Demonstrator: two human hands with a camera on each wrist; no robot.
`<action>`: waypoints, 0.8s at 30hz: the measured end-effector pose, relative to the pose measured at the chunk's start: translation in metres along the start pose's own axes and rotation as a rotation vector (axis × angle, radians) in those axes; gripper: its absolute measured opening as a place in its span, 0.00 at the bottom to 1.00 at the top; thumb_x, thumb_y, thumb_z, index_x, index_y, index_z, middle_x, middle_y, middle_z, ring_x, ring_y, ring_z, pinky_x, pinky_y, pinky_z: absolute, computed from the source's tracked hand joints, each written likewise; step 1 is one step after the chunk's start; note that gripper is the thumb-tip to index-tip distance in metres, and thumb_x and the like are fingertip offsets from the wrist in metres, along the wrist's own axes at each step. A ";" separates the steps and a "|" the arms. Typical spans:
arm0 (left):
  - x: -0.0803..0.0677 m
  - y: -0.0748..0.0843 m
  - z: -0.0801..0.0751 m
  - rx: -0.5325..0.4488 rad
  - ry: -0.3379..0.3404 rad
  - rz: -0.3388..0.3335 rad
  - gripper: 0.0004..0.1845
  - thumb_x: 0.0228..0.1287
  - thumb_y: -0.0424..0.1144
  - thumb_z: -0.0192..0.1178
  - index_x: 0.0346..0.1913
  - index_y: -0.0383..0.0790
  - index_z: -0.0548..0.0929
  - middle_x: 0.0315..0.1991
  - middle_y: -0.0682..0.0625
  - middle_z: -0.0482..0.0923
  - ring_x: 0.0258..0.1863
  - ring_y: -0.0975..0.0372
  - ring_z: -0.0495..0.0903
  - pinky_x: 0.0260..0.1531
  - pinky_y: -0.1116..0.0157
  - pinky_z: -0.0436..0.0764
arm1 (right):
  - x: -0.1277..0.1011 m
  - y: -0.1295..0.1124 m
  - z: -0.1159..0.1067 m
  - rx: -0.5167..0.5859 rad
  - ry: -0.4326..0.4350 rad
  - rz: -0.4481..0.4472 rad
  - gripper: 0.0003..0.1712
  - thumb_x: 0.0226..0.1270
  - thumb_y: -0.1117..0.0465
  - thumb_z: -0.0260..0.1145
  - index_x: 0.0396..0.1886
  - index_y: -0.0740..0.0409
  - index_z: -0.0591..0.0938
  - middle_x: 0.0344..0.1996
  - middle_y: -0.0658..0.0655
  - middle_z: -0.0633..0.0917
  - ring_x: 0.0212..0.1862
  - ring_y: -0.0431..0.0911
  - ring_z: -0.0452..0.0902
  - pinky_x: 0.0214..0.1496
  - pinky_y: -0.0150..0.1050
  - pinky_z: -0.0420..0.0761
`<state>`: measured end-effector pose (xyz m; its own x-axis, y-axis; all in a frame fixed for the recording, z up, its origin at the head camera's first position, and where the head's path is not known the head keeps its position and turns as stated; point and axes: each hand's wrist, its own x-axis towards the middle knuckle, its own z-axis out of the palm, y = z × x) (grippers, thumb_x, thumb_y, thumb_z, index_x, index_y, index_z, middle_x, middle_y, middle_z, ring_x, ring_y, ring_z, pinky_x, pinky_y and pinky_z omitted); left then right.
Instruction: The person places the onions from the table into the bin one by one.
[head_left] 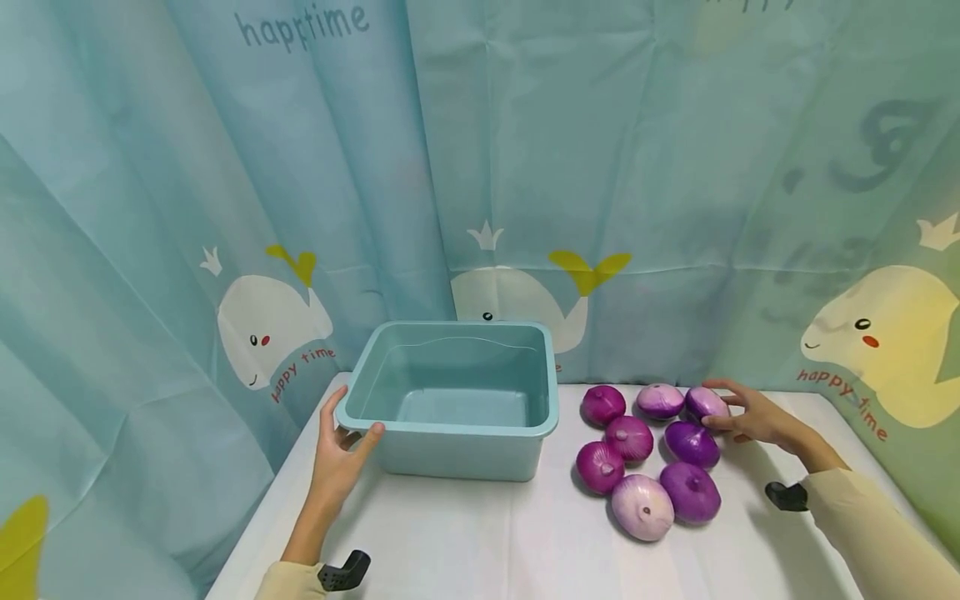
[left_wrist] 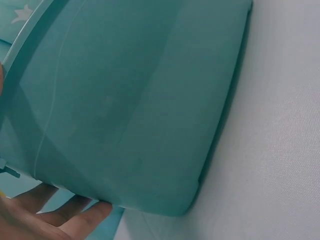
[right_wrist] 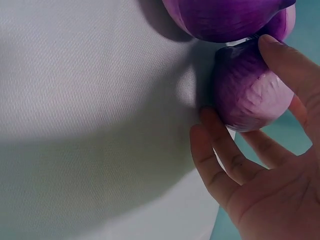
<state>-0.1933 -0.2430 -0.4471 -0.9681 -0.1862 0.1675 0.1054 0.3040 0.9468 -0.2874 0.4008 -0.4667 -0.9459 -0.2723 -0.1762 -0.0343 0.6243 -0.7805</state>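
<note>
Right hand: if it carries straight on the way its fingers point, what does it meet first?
The right hand points left across the table; its fingers already curl around the rear-right onion. Straight beyond that lies the pale onion in the back row, though depth between them is hard to judge.

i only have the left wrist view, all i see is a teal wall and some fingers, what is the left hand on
Observer: The left hand holds the near left corner of an empty tub, thumb at the rim.
Operator: anything beside the tub
Observer: Eight purple onions lie on the table to its right, none in it.
Operator: what's the right hand doing
Observer: The right hand is at the far onion on the right of the group; the right wrist view shows its fingers and thumb curled round it, the onion resting on the table.
</note>
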 end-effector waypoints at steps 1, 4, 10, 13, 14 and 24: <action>0.000 0.000 0.000 -0.001 0.003 0.002 0.47 0.71 0.41 0.67 0.82 0.57 0.48 0.76 0.40 0.58 0.68 0.41 0.69 0.47 0.75 0.75 | 0.000 0.000 0.000 -0.005 0.006 -0.001 0.45 0.68 0.56 0.73 0.75 0.67 0.59 0.67 0.89 0.59 0.56 0.68 0.79 0.44 0.53 0.85; 0.000 0.000 0.002 -0.008 0.008 0.009 0.47 0.70 0.41 0.68 0.82 0.56 0.49 0.76 0.40 0.59 0.68 0.41 0.70 0.47 0.75 0.75 | 0.000 -0.001 -0.002 -0.034 0.037 -0.022 0.41 0.68 0.56 0.74 0.72 0.67 0.63 0.65 0.87 0.64 0.52 0.64 0.81 0.43 0.50 0.85; -0.002 0.000 0.003 0.002 0.021 0.007 0.47 0.70 0.42 0.68 0.82 0.57 0.50 0.75 0.40 0.60 0.67 0.41 0.71 0.45 0.76 0.74 | 0.002 -0.009 -0.003 -0.099 0.051 -0.061 0.33 0.66 0.58 0.74 0.63 0.67 0.70 0.58 0.83 0.73 0.46 0.60 0.81 0.37 0.50 0.84; -0.003 0.000 0.003 0.004 0.026 0.012 0.46 0.70 0.41 0.68 0.82 0.57 0.50 0.75 0.40 0.60 0.67 0.41 0.71 0.45 0.76 0.74 | 0.003 -0.012 0.000 -0.086 0.004 -0.058 0.32 0.69 0.57 0.72 0.63 0.66 0.67 0.59 0.86 0.71 0.51 0.67 0.79 0.38 0.52 0.84; -0.003 0.000 0.003 0.001 0.022 0.014 0.46 0.70 0.41 0.68 0.82 0.57 0.50 0.75 0.40 0.60 0.67 0.41 0.71 0.45 0.76 0.74 | 0.003 -0.012 0.002 -0.077 -0.009 -0.056 0.32 0.70 0.57 0.71 0.63 0.65 0.66 0.60 0.87 0.70 0.53 0.69 0.78 0.38 0.53 0.84; -0.002 0.000 0.006 0.009 0.009 0.002 0.47 0.71 0.43 0.67 0.82 0.59 0.49 0.76 0.40 0.59 0.68 0.41 0.70 0.50 0.68 0.77 | 0.007 -0.012 0.008 -0.051 0.018 -0.042 0.31 0.71 0.55 0.71 0.62 0.63 0.65 0.57 0.86 0.74 0.51 0.65 0.81 0.39 0.50 0.84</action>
<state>-0.1926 -0.2369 -0.4488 -0.9658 -0.1937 0.1723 0.1056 0.3130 0.9439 -0.2909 0.3855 -0.4634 -0.9489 -0.2866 -0.1325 -0.0905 0.6491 -0.7553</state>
